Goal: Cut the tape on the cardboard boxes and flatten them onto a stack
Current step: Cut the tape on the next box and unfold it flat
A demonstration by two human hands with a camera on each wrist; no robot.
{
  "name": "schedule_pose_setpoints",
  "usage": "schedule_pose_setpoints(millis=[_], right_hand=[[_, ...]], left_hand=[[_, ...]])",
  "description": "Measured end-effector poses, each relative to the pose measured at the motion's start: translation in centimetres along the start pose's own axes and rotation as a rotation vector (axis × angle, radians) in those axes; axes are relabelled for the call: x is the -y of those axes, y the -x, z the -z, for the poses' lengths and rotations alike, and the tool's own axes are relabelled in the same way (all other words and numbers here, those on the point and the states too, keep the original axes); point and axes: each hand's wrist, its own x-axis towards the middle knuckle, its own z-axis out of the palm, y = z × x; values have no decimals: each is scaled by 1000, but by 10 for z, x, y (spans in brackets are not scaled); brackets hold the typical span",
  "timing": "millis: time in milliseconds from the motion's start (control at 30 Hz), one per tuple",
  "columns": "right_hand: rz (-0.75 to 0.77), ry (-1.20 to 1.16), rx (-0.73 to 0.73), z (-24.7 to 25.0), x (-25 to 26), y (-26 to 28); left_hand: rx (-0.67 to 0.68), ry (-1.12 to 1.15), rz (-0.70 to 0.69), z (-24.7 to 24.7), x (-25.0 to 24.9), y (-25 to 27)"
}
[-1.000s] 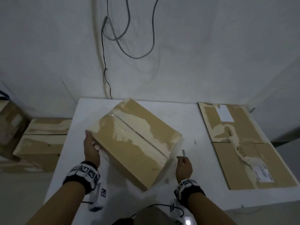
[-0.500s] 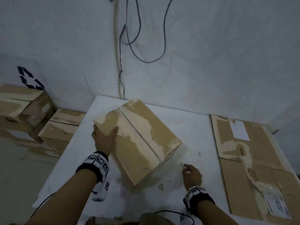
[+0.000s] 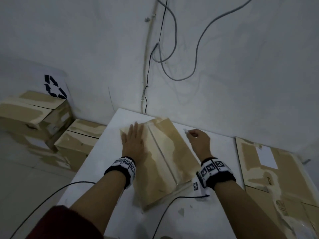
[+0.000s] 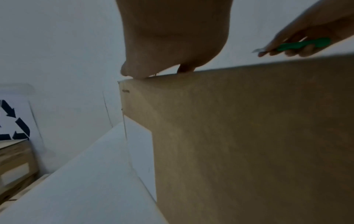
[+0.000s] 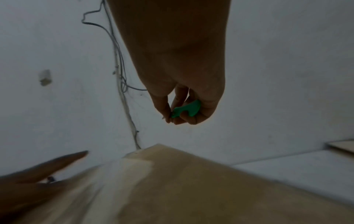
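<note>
White table (image 3: 96,163), taped box (image 3: 165,152) now under flat left hand (image 3: 133,144); right hand (image 3: 198,140), lifted, gripping green cutter (image 5: 186,109).

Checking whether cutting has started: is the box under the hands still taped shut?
Shut: the box has tape along its closed centre seam, flaps flat. The cutter is off it, in the right hand.

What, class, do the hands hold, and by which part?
The right hand grips a green cutter by its handle; the left hand lies flat on the box.
</note>
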Motion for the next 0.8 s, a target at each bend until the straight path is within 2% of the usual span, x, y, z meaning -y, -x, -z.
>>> schedule_pose_setpoints(millis=[67, 167, 333, 600, 800], right_hand=[[43, 33, 99, -29, 15, -1], [73, 58, 190, -69, 36, 0], [79, 76, 233, -111, 51, 2], [54, 133, 224, -132, 64, -7], [124, 261, 251, -135, 71, -9]], left_hand=[[63, -79, -78, -5, 1, 0], [86, -100, -91, -5, 4, 2], [79, -115, -78, 0, 6, 3], [63, -41, -66, -3, 3, 1], [62, -43, -59, -4, 5, 1]])
